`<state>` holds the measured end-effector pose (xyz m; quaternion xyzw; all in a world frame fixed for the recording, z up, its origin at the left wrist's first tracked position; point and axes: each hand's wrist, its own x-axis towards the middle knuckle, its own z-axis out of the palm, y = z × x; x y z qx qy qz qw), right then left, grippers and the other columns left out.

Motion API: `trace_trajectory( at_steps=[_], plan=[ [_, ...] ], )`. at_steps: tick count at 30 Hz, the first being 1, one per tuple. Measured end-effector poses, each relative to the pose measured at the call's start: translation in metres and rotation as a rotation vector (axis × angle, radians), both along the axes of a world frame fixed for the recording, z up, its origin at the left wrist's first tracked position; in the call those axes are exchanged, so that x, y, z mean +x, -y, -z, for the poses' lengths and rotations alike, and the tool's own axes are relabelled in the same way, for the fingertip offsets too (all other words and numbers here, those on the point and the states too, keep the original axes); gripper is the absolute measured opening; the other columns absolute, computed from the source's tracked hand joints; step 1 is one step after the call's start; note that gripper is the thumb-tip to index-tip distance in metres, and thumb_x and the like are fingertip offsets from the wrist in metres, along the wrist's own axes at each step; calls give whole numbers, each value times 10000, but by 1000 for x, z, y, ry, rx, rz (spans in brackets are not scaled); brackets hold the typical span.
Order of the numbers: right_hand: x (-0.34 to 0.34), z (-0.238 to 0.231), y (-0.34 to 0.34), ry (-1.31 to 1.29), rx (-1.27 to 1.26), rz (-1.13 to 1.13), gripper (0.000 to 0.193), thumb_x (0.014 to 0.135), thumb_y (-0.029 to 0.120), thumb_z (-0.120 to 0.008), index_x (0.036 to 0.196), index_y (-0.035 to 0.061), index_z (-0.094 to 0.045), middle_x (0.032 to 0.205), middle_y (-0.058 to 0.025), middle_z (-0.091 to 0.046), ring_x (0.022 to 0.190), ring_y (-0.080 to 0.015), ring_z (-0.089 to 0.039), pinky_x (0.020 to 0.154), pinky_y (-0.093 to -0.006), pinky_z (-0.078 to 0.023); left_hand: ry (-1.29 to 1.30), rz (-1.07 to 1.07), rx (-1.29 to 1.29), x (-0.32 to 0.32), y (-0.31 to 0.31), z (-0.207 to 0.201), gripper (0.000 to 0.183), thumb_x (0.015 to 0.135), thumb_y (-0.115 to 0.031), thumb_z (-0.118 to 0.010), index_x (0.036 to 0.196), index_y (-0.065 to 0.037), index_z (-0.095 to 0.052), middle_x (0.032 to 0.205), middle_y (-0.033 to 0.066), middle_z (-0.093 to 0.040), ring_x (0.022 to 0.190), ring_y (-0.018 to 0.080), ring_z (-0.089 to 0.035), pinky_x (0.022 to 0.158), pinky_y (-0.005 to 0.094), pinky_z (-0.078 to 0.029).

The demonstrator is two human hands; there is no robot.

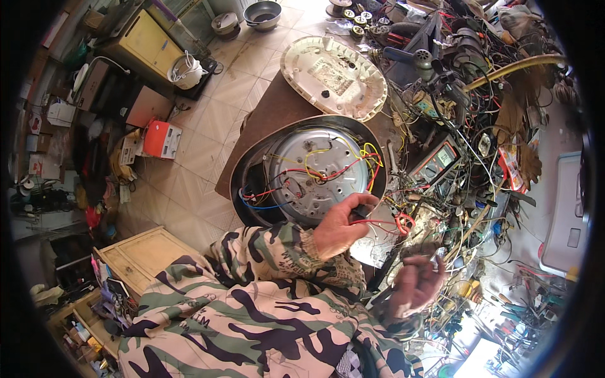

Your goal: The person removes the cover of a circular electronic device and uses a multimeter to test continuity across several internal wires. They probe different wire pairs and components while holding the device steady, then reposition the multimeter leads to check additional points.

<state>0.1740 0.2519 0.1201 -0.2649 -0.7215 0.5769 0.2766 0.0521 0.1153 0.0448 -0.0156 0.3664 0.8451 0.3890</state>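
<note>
An upturned electric cooker body (275, 145) lies on a brown stand, its underside uncovered. Inside shows a round silver metal plate (296, 153) with red, yellow and blue wires across it. At the cooker's near right rim, my left hand (340, 228) has its fingers closed around a small black piece, whose kind I cannot make out. A red wire (376, 222) runs right from beside these fingers toward red loops (404, 223) on the bench. My right hand (417, 285) is over the cluttered bench, lower right, its fingers bent and smeared by motion; whether it holds anything is unclear.
A cream oval base cover (302, 58) lies beyond the cooker. Tangled wires and parts crowd the right bench, with a multimeter (436, 160) among them. On the tiled floor to the left are an orange-red box (162, 139) and a white pot (185, 72). A wooden drawer unit (142, 255) stands near left.
</note>
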Motion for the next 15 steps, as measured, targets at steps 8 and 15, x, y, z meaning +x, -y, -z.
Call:
trace_trajectory(
  at_steps=[8,15],
  plan=[
    [-10,51,43,368,-303,-467,290,831,62,-779,1056,-50,-634,843,-15,-678,731,-73,-571,653,-236,-445,9,134,51,-3,13,-14,482,908,-31,-598,1371,-67,-468,1087,2,-578,930,52,-537,824,230,-466],
    [-10,48,50,46,-665,-380,172,851,83,-734,908,32,-580,704,-53,-594,503,-115,-493,460,-262,-402,33,80,132,-6,44,0,418,1025,-215,-555,1408,-76,-463,1194,45,-580,949,78,-577,851,249,-490]
  ],
)
